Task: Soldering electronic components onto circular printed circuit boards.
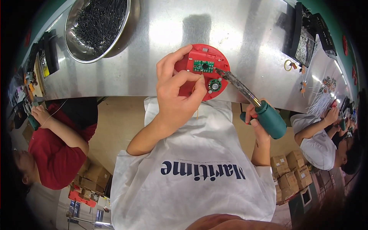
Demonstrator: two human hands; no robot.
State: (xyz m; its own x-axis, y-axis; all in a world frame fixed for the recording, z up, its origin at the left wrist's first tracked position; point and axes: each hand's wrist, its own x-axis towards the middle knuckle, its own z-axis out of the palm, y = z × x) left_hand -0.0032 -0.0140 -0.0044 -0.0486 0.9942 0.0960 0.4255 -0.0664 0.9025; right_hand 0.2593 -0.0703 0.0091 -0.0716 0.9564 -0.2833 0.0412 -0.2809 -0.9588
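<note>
A round red plastic housing lies at the near edge of the metal table, its inner side up. In it sit a small green circuit board and, nearer to me, a round part with a green rim and silver centre. My left hand pinches a thin wire between thumb and forefinger just below the board, its other fingers resting on the housing's left side. Wrapped round the green handle of a soldering iron, my right hand keeps its tip at the board's right end.
A steel bowl full of black wires stands at the far left of the table. Dark trays and loose wires are at the right. Co-workers sit on both sides, a red sleeve to the left. Cardboard boxes are stacked behind.
</note>
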